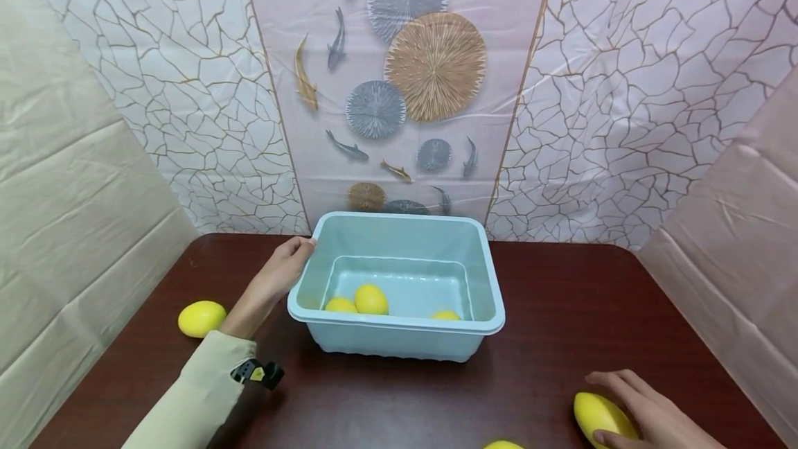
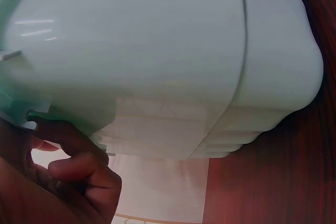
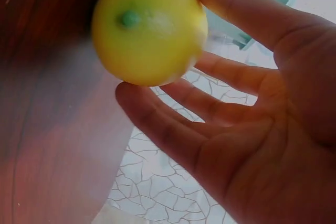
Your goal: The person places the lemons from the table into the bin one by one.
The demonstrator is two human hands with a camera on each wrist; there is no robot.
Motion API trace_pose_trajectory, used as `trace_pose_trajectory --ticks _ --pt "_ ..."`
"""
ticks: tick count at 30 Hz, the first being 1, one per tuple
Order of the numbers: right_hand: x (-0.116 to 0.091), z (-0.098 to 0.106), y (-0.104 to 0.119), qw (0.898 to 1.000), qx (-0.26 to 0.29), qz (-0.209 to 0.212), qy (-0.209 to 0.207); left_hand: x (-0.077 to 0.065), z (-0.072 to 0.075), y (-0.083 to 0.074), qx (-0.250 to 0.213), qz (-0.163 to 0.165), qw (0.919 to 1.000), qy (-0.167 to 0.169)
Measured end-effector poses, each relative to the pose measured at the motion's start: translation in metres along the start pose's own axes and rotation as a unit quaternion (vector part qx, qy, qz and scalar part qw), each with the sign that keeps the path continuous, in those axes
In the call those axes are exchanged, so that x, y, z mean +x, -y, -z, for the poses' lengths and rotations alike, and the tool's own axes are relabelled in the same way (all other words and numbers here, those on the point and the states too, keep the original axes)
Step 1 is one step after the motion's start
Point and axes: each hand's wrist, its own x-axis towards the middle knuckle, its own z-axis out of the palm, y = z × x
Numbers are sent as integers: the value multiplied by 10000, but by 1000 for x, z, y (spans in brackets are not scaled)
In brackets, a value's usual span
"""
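Observation:
A light blue plastic basin (image 1: 399, 341) stands on the table, with three yellow lemons inside, one of them a whole lemon (image 1: 371, 299) near its front wall. My left hand (image 1: 288, 265) grips the basin's left rim; in the left wrist view its curled fingers (image 2: 79, 161) are at the rim beside the outer wall. At the lower right, my right hand (image 1: 648, 411) holds another lemon (image 1: 601, 420) between thumb and fingers. The right wrist view shows that lemon (image 3: 149, 30) end-on with its greenish tip, the thumb on one side and fingers on the other.
A single lemon (image 1: 202, 319) lies on the dark red-brown table (image 1: 561, 310) left of the left forearm. Part of one more lemon (image 1: 503, 445) shows at the bottom edge. Patterned cloth (image 1: 399, 89) hangs behind the table, with pale cloth at both sides.

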Motion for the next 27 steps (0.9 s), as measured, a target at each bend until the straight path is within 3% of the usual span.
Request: trace_pose_trajectory --ticks 8,17,21,27 --pt "1 -3 -1 9924 753 -351 913 -1 0 -1 -27 -70 10000 -49" --pt "2 -5 3 9802 825 -737 1644 0 0 1 -18 -52 10000 -22" --pt "5 -4 4 9801 1007 -669 1573 0 0 1 -48 5 10000 -8" --pt "8 -5 6 9908 783 -366 1045 0 0 0 -61 58 10000 17"
